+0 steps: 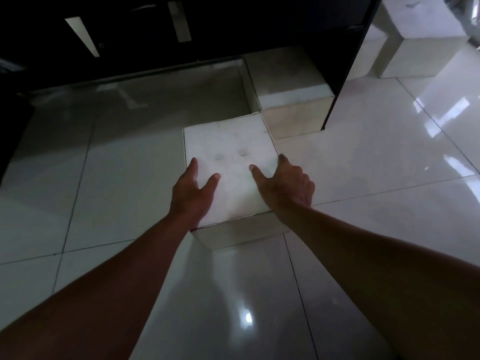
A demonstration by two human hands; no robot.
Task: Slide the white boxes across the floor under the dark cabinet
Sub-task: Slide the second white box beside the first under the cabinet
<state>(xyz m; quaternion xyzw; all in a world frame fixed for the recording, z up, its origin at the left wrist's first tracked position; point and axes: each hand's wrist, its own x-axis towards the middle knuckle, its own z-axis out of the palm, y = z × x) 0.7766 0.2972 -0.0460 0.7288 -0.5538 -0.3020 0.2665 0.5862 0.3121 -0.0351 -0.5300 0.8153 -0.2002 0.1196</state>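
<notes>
Grip — left hand [189,189] flat on nearest white box [228,146] side | right hand [288,185] curls over edge

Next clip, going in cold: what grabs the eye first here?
Two bare forearms reach in from the bottom to the near white box at centre on the glossy tiled floor, with the left hand at its left edge and the right hand at its right edge, thumbs on top. Just beyond, a second white box sits partly under the dark cabinet. A third white box stands far right, past the cabinet's side panel.
</notes>
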